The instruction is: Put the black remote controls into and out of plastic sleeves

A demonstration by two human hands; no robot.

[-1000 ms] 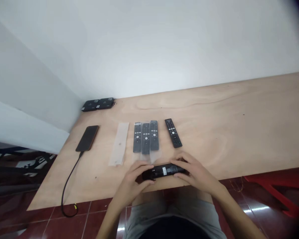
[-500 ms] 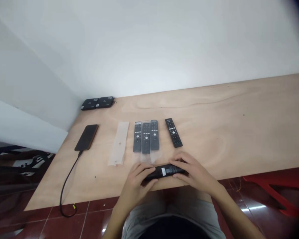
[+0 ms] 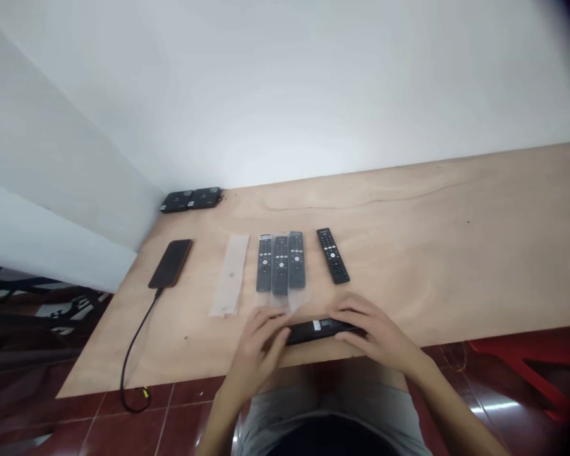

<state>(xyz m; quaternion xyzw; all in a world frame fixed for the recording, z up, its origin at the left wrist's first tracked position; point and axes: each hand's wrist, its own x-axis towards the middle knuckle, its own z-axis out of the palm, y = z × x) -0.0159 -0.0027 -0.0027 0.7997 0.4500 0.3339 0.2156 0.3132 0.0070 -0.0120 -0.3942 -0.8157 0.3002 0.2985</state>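
Head view: long black plastic TV remote [image 3: 320, 331] lies crosswise right by the near edge of the pale plywood tabletop [image 3: 422, 272]. Right hand [image 3: 375, 332] is curled over the remote's right end, clasping it. Left hand [image 3: 261, 345] sits at 9 o'clock from the remote, blurred, right at its left end; cannot tell if gripping or only beside it. Count: five remotes in all. Three dark grey remotes in clear plastic sleeves [image 3: 280, 273] lie side by side, sleeves overlapping, at 11 o'clock from the held one. One bare black remote [image 3: 333, 255] lies slightly tilted at 12 o'clock. One translucent plastic sleeve [image 3: 230, 275] lies flat at 10 o'clock, left of the trio. One black smartphone [image 3: 170, 263] further out at 10 o'clock, black charging cable [image 3: 135, 345] running from it over the near edge. Two flat black boxes [image 3: 190, 200] touch each other in the far corner by the white wall [image 3: 285, 95]. Tabletop runs past the frame at 3 o'clock; near edge close at 6 o'clock; red plastic stool frame [image 3: 527, 354] beyond it at 4 o'clock, above dark red floor tiles [image 3: 123, 405].
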